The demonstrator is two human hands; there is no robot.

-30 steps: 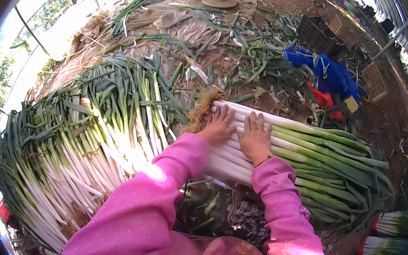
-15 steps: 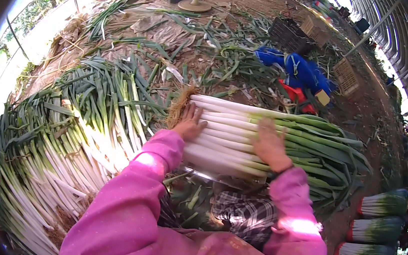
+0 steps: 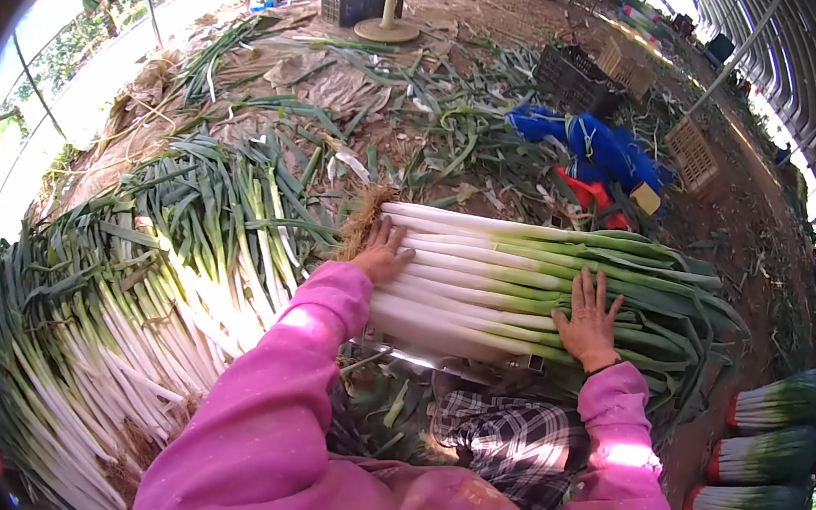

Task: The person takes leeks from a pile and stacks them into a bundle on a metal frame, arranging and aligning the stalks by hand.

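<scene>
A layer of leeks (image 3: 485,282) lies side by side in front of me. Their roots (image 3: 363,222) point left and their green leaves spread to the right. My left hand (image 3: 383,252) rests on the white stems beside the roots, fingers outstretched. Farther right, my right hand (image 3: 589,321) lies flat with fingers spread where the stalks turn green. Neither hand is wrapped round a stalk. Beneath the leeks, a support shows a shiny front edge; the rest of it is hidden.
A big heap of loose leeks (image 3: 158,327) covers the ground at left. Several tied leek bundles (image 3: 767,459) stack at lower right. Beyond are blue netting (image 3: 592,145), a red item (image 3: 591,197), a black crate (image 3: 579,78), a round-based pole (image 3: 387,31) and scattered leaf trimmings (image 3: 461,140).
My right hand has slid right along the leeks, from the pale stems to the greener part, and its fingers are now spread. My left hand stays near the roots.
</scene>
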